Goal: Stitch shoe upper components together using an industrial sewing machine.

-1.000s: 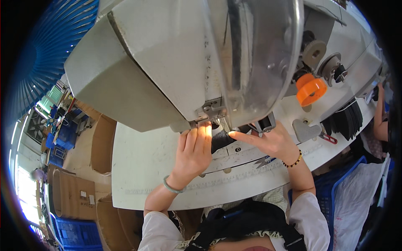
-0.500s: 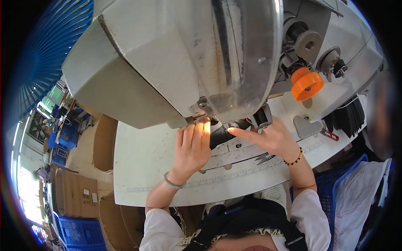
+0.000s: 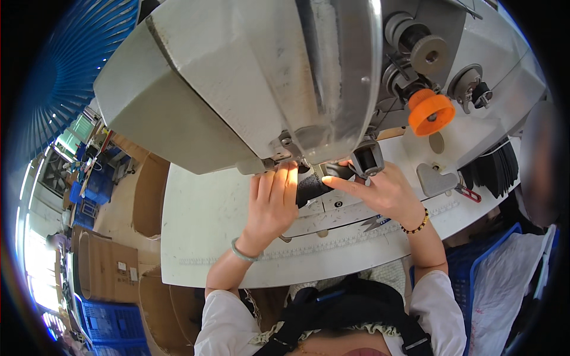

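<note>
Below the sewing machine's head [image 3: 196, 89], a piece of black fabric [image 3: 310, 188] lies at the needle area, lit by a small lamp glow. My left hand [image 3: 270, 204] is on its left edge, fingers straight and close together, tips under the machine head; its thumb is hidden. From the right, my right hand [image 3: 383, 193] holds the piece's other side, with one digit pointing left along its top. The rest of that hand's grip is partly covered by a dark roller-like machine part [image 3: 368, 157]. Between the hands, the far end of the fabric disappears beneath the machine.
Snips [image 3: 375, 223] lie by my right wrist. Farther right are a grey flat pad [image 3: 436, 180], a red-handled tool [image 3: 469, 193] and a stack of black pieces [image 3: 493, 169]. An orange knob [image 3: 431, 113] juts from the machine. Blue crates [image 3: 113, 323] and cardboard boxes [image 3: 107, 267] stand left.
The view has shifted slightly, so the machine head appears a little farther left and higher. Both hands stay on the black fabric in nearly the same place.
</note>
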{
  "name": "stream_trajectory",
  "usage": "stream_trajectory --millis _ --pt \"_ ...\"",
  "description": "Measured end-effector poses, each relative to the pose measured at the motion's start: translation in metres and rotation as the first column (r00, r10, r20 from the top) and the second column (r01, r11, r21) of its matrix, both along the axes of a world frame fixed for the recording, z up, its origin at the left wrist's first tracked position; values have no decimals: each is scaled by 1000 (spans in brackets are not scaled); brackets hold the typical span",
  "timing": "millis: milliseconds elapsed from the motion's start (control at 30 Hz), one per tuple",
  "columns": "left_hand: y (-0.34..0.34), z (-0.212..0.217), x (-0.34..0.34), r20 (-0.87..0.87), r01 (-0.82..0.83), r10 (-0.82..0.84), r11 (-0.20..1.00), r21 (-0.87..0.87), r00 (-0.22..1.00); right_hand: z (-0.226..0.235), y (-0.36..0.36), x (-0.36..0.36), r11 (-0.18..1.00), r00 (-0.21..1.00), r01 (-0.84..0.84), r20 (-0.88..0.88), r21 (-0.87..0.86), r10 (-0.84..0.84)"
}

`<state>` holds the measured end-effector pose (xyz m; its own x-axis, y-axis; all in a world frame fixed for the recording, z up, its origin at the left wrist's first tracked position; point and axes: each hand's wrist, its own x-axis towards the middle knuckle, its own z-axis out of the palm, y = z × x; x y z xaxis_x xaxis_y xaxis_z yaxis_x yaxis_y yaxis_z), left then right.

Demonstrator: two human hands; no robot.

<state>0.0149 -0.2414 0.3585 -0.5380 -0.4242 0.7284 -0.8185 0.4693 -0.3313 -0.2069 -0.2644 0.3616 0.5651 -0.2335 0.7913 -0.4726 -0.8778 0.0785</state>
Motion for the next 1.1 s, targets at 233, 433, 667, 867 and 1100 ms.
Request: stream_trajectory --millis 233,433,667,867,1100 --pt "4 2 -4 39 -43 44 999 -25 998 -1 -4 -1 1000 1000 -24 7 -17 24" --pt "4 3 -7 32 -66 68 997 -50 997 -1 -8 0 1000 999 -24 29 -18 24" --pt "0 0 -5 22 -73 74 995 -66 997 -1 -7 1 999 999 -19 42 38 18" --pt "0 -2 -5 5 -55 55 997 -51 998 -1 -8 2 1000 998 2 57 7 -3" --pt "0 -6 -9 -11 -85 84 995 -61 996 -4 -14 1 998 994 -46 100 51 40"
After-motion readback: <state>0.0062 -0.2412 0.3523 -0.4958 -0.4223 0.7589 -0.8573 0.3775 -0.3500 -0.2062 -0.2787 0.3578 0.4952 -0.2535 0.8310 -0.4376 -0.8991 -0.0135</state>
